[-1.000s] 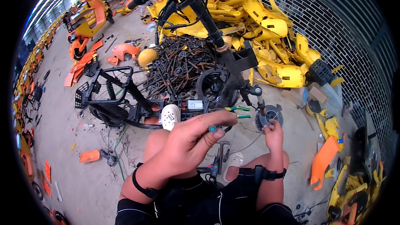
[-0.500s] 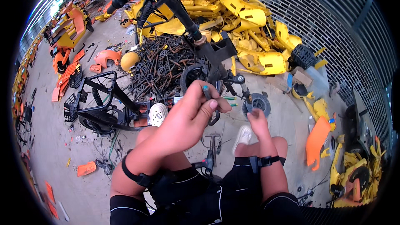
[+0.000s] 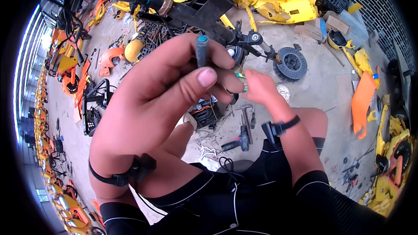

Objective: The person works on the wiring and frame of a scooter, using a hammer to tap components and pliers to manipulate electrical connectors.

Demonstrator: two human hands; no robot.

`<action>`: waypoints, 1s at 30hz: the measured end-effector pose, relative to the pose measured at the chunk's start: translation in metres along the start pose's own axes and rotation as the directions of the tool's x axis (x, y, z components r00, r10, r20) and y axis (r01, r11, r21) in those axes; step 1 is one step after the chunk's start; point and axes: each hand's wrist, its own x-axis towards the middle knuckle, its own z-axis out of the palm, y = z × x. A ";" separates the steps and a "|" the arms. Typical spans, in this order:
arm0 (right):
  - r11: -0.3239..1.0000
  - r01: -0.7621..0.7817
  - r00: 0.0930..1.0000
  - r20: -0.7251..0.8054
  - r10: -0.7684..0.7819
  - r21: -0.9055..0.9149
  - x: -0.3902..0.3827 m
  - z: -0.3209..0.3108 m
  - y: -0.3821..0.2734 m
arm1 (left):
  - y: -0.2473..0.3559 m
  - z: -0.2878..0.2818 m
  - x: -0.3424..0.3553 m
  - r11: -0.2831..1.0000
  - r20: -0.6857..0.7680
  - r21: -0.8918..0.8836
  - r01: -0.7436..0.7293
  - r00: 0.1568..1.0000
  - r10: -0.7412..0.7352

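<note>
In front of me my left hand [image 3: 156, 95] is closed on a slim dark cylindrical piece [image 3: 201, 52] with a teal tip, held upright between thumb and fingers. Behind it, to the right, my right hand [image 3: 257, 86] has its fingers curled at green-and-yellow handles [image 3: 241, 75], apparently pliers, mostly hidden by both hands. Above them a black vehicle frame [image 3: 213, 30] slants across the view, with a dark hub wheel [image 3: 290, 63] by its fork end. A drill [image 3: 239, 141] and a hammer [image 3: 245, 115] lie on the floor below my hands.
Yellow body panels [image 3: 291, 8] are heaped behind the frame beside a pile of rusty metal parts [image 3: 154, 35]. Orange panels [image 3: 363, 102] and more yellow scrap [image 3: 392, 182] lie at right. Scooters [image 3: 65, 61] and their parts line the left. A brick wall [image 3: 361, 8] curves along the right.
My left hand has risen much nearer the camera with the slim piece. My right hand has moved from beside the wheel leftward to the green handles. The view has shifted, bringing the drill into sight.
</note>
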 end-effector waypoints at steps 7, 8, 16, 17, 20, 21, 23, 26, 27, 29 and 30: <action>0.857 -0.301 0.887 0.454 0.090 0.419 -0.059 0.028 -0.075 | 0.000 -0.003 0.000 0.998 -0.173 0.038 -0.044 0.984 0.050; 0.853 -0.320 0.881 0.460 0.108 0.413 -0.059 0.051 -0.090 | 0.000 0.001 -0.003 0.998 -0.218 0.019 -0.056 0.974 0.059; 0.617 -0.658 0.746 0.486 0.455 0.432 0.020 0.228 -0.057 | -0.003 -0.006 -0.023 0.979 -0.406 0.150 0.135 0.912 -0.063; 0.607 -0.666 0.738 0.500 0.453 0.433 0.025 0.234 -0.054 | -0.005 -0.015 -0.028 0.976 -0.388 0.159 0.150 0.919 -0.078; 0.578 -0.692 0.722 0.399 0.565 0.433 0.032 0.252 -0.064 | -0.020 -0.032 -0.031 0.961 -0.366 0.221 0.166 0.927 -0.076; 0.540 -0.684 0.726 0.381 0.572 0.491 0.033 0.255 -0.061 | -0.027 -0.037 -0.026 0.952 -0.355 0.258 0.167 0.932 -0.068; 0.521 -0.572 0.771 0.198 0.606 0.634 0.019 0.268 -0.070 | -0.033 -0.039 -0.028 0.930 -0.394 0.314 0.193 0.918 -0.057; 0.608 -0.252 0.869 -0.100 0.484 0.753 -0.010 0.298 -0.060 | -0.037 -0.057 -0.031 0.904 -0.342 0.386 0.185 0.939 -0.046; 0.627 -0.152 0.870 -0.198 0.452 0.764 -0.017 0.308 -0.053 | -0.038 -0.061 -0.028 0.902 -0.344 0.391 0.184 0.938 -0.043; 0.521 -0.149 0.878 -0.129 0.460 0.841 -0.030 0.316 -0.039 | -0.042 -0.074 -0.029 0.911 -0.334 0.361 0.197 0.940 -0.071; 0.560 -0.230 0.884 -0.070 0.462 0.796 -0.037 0.318 -0.028 | -0.044 -0.078 -0.030 0.916 -0.332 0.346 0.204 0.940 -0.084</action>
